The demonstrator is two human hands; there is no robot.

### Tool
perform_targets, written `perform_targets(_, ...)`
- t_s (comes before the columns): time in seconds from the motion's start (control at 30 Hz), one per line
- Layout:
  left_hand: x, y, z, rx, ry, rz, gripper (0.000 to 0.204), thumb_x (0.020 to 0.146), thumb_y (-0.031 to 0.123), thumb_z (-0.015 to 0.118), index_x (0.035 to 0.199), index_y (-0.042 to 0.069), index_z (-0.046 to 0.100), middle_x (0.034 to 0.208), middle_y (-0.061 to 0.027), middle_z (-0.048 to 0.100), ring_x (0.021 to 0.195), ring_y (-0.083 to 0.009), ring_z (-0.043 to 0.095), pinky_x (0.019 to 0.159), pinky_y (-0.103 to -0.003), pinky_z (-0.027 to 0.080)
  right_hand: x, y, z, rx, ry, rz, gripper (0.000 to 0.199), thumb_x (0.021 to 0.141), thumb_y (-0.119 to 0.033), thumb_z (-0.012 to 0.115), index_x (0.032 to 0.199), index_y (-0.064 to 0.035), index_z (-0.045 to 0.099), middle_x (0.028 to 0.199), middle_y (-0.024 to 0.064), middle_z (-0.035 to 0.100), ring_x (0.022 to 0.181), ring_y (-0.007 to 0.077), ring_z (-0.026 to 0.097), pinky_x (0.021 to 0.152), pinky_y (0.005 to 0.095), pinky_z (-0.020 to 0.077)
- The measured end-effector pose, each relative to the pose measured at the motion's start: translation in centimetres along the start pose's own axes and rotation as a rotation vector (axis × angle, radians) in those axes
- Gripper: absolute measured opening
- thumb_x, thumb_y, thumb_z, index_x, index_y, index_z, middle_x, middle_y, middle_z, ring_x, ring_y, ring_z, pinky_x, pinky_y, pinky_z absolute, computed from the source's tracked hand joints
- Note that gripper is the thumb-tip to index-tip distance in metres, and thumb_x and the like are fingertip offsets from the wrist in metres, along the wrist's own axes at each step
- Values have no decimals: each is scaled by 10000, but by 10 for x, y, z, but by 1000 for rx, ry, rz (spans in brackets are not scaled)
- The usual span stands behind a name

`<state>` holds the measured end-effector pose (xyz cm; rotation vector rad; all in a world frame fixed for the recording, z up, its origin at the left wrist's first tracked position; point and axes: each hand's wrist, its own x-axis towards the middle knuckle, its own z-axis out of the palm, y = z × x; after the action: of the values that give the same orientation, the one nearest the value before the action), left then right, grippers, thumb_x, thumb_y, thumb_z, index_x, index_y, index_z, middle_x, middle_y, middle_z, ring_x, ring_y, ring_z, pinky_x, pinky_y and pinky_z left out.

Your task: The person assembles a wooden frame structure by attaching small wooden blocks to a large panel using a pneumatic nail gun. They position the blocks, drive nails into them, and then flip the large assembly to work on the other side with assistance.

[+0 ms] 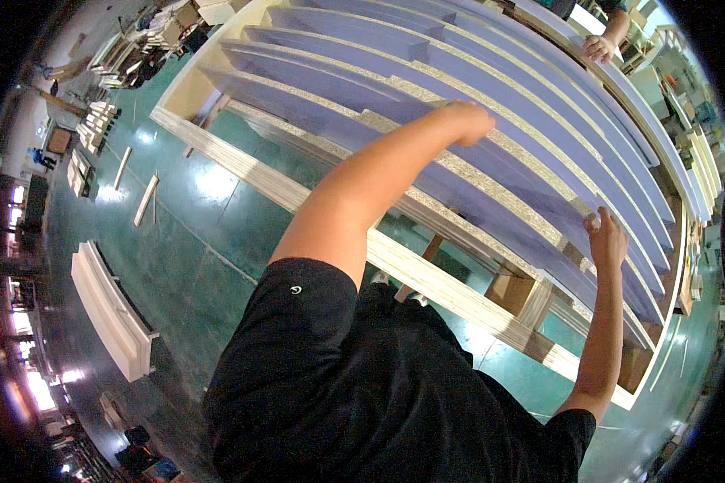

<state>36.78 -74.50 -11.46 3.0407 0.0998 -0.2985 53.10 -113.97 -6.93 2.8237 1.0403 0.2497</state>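
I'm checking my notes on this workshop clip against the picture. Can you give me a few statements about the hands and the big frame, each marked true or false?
1. The left hand rests on a purple panel set on edge in the large wooden frame. True.
2. The right hand hangs free above the floor. False: it is at the edge of a panel in the frame.
3. The floor is green. True.
4. Only one person's hands show. False: another person's hand is at the frame's far side.
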Motion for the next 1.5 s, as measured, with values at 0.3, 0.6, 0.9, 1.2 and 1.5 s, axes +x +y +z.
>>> perform_targets(0.3, -50, -57, -20, -10, 107, 15, 590, 764, 214, 847, 1297, 118, 613, 1235, -169, 692, 1168, -387, 651, 954, -530, 532, 18, 25, 47, 306, -81, -196, 567, 830, -104, 796, 1361, -73, 600, 1267, 185, 662, 1196, 411, 618, 986, 477, 500)
perform_targets(0.6, -124, -201, -4, 101, 42, -249, 515, 785, 191, 839, 1247, 125, 620, 1185, -139, 718, 1154, -371, 664, 903, -538, 544, 23, 13, 39, 375, -128, -158, 503, 798, -39, 809, 1248, -18, 587, 1197, 216, 665, 1133, 450, 626, 923, 476, 503)
perform_targets(0.9, -122, -181, -2, 52, 48, -304, 245, 831, 160, 783, 1065, 104, 738, 1062, -152, 748, 1038, -380, 707, 850, -519, 568, 26, 18, 48, 413, -153, -161, 581, 799, -83, 825, 1309, -6, 557, 1205, 235, 658, 1134, 471, 616, 929, 474, 506)
perform_targets(1.2, -122, -194, 0, 95, 41, -263, 346, 790, 264, 844, 1074, 100, 733, 1097, -199, 726, 1094, -419, 670, 931, -525, 535, 28, 22, 56, 346, -29, -281, 327, 903, -180, 675, 1193, -63, 578, 1142, 234, 668, 1075, 474, 629, 888, 548, 509)
perform_targets(1.5, -113, -150, -20, -60, 57, -394, 985, 696, 403, 924, 1461, -31, 481, 1520, -235, 503, 1443, -371, 450, 1193, -439, 384, 20, 27, 53, 250, -72, -196, 359, 912, -241, 707, 1207, -105, 552, 1162, 177, 681, 1118, 445, 630, 903, 584, 489)
